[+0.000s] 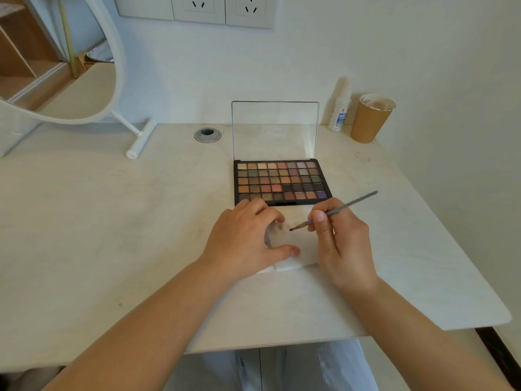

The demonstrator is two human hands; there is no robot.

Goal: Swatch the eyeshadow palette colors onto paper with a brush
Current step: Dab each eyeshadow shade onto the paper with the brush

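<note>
Here, seen from a camera on the person's head, looking down at both hands.

Right hand: the right hand [339, 244] pinches a thin grey brush [335, 211] between thumb and fingertips, held like a pen, handle slanting up toward the right edge of the tabletop. This grip likely gives fine control for short strokes.

Brush tip: the dark tip points left and sits on or just above the paper; contact cannot be told for sure.

Left hand: the left hand [251, 241] rests on the paper's left side, fingers curled over its far edge and thumb pressing near its front edge, holding nothing else. It probably pins the sheet so that it will not slide under the brush.

Paper: a small white paper [303, 249] lies between the two hands, near the middle of the tabletop. A faint brownish smear shows near its far edge, just left of the brush tip.

Palette: the eyeshadow palette [282, 180] lies open just beyond the paper, its clear lid upright, many small pans in browns, oranges, greys and purple. Kept close, it makes a short reach for reloading colour.

Tabletop: a pale, slightly stained tabletop [112, 221] with a round cable hole [207, 134] toward its back edge.

Back right corner: a white bottle [339, 114] beside a brown paper cup [370, 118].

Back left: a round mirror [64, 60] on a white stand.

Room: a light wall with power sockets [222, 8] above.
</note>
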